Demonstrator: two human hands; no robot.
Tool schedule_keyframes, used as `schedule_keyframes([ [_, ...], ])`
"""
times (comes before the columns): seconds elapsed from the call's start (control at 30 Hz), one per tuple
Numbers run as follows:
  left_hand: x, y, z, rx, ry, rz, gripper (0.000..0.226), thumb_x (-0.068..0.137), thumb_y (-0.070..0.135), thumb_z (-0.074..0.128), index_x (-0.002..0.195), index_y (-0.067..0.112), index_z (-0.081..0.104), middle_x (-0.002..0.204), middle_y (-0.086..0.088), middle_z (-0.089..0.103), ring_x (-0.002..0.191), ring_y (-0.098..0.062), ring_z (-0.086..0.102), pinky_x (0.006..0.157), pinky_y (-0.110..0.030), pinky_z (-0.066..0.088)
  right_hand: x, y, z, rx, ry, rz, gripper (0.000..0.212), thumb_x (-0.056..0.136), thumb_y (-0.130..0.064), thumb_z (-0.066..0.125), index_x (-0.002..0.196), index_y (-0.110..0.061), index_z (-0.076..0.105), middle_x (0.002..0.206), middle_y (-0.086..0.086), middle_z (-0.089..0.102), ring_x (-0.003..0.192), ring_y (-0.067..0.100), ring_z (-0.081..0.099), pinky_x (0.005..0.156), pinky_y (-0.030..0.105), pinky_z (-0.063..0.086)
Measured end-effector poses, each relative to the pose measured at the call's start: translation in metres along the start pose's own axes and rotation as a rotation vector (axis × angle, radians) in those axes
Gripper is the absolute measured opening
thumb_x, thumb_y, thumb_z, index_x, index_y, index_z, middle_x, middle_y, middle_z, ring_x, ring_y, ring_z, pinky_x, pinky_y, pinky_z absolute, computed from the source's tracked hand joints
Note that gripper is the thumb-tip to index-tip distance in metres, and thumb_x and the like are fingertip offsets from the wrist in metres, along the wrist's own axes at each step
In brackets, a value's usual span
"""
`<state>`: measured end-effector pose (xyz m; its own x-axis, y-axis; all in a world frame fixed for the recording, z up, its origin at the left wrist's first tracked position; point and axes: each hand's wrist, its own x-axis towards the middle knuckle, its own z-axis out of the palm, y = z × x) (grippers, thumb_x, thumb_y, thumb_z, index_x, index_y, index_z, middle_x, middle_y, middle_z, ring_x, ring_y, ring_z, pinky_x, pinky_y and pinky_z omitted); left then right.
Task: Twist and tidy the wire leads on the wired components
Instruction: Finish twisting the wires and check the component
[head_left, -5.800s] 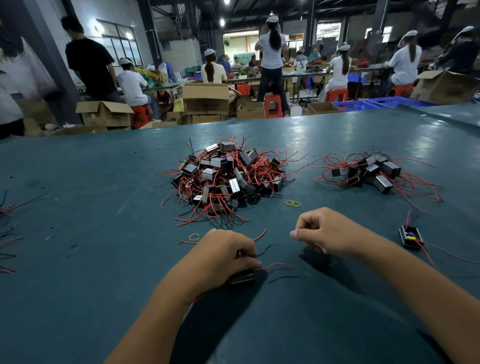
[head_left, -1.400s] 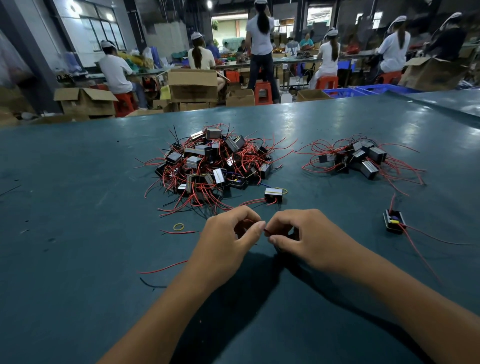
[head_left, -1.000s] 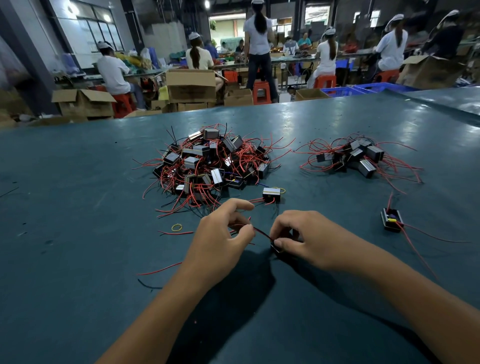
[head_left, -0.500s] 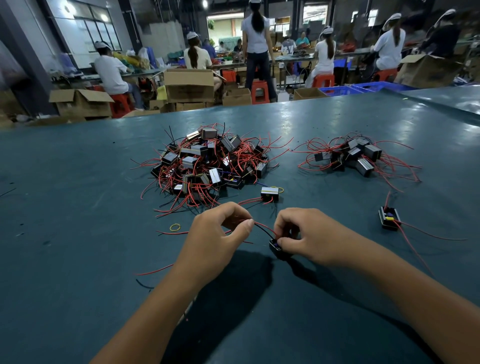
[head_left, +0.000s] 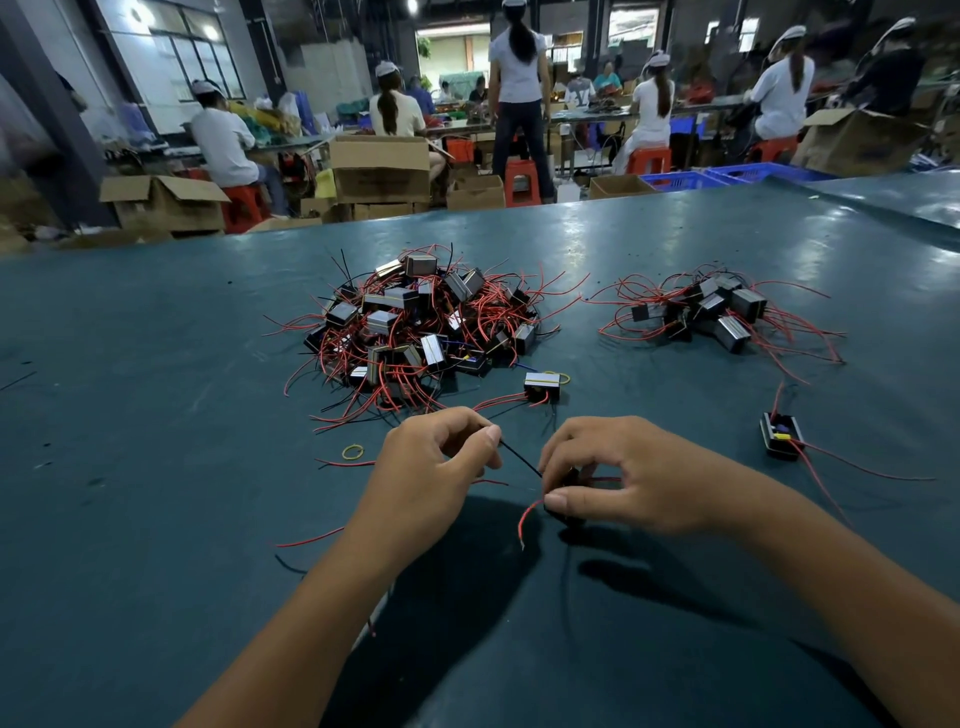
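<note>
Pinching a black lead (head_left: 519, 460) taut in the left hand (head_left: 426, 475) while the right hand (head_left: 618, 478) grips the small component (head_left: 566, 512) just above the table (head_left: 156, 467) — a hard tug could, I judge, slip it free or strain the joint — its red lead (head_left: 525, 517) dangles loose.

No readable text, label, brand, number or sign anywhere in view; faint dark marks on side of cardboard box (head_left: 860, 143) at far right were too blurred to make out; components (head_left: 415, 322) in near pile on table showed only plain stripes, no lettering
</note>
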<state>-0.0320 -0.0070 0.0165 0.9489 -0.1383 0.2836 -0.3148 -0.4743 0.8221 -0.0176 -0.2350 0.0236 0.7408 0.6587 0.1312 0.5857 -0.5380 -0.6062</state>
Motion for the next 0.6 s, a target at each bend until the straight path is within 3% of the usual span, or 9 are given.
schedule_keyframes([
  [0.07, 0.001, 0.0, 0.0, -0.042, -0.014, -0.014, 0.024, 0.1, 0.023, 0.056, 0.081, 0.02, 0.071, 0.074, 0.006, 0.072, 0.071, -0.006, 0.066, 0.066, -0.015, 0.049, 0.0, -0.003, 0.003, -0.025, 0.014, -0.035, 0.025, 0.093, -0.053, 0.057, 0.089, -0.032, 0.07, 0.105, -0.014, 0.061, 0.099, 0.004, 0.059, 0.086, 0.012, 0.042],
  [0.13, 0.001, 0.001, 0.001, -0.065, -0.021, -0.017, 0.028, 0.102, 0.024, 0.052, 0.082, 0.02, 0.072, 0.074, 0.004, 0.072, 0.071, -0.007, 0.066, 0.067, -0.016, 0.05, 0.002, -0.005, 0.007, -0.058, 0.05, -0.063, 0.03, 0.093, -0.052, 0.057, 0.09, -0.027, 0.072, 0.107, -0.013, 0.06, 0.104, 0.002, 0.056, 0.089, 0.013, 0.04],
  [0.3, 0.001, 0.0, 0.0, -0.102, -0.035, 0.002, 0.034, 0.105, 0.023, 0.047, 0.083, 0.019, 0.073, 0.074, 0.001, 0.071, 0.072, -0.011, 0.066, 0.067, -0.019, 0.05, 0.003, -0.015, 0.013, -0.134, 0.217, -0.221, 0.019, 0.09, -0.039, 0.069, 0.1, -0.024, 0.074, 0.111, -0.006, 0.055, 0.111, 0.004, 0.048, 0.095, 0.016, 0.037],
  [0.43, 0.002, 0.0, 0.001, -0.135, -0.03, -0.008, 0.033, 0.104, 0.02, 0.047, 0.084, 0.017, 0.074, 0.074, -0.004, 0.072, 0.07, -0.012, 0.065, 0.067, -0.022, 0.052, 0.002, -0.02, 0.017, -0.122, 0.105, -0.282, 0.022, 0.092, -0.036, 0.069, 0.109, -0.023, 0.07, 0.11, -0.007, 0.062, 0.105, 0.005, 0.058, 0.092, 0.023, 0.046],
  [0.6, 0.001, 0.001, 0.003, -0.156, -0.025, -0.019, 0.033, 0.104, 0.017, 0.047, 0.087, 0.018, 0.076, 0.077, -0.005, 0.073, 0.071, -0.009, 0.065, 0.067, -0.019, 0.051, 0.008, -0.021, 0.031, -0.208, 0.063, -0.275, 0.018, 0.095, -0.032, 0.065, 0.104, -0.017, 0.068, 0.097, -0.004, 0.064, 0.088, 0.008, 0.058, 0.08, 0.02, 0.045],
])
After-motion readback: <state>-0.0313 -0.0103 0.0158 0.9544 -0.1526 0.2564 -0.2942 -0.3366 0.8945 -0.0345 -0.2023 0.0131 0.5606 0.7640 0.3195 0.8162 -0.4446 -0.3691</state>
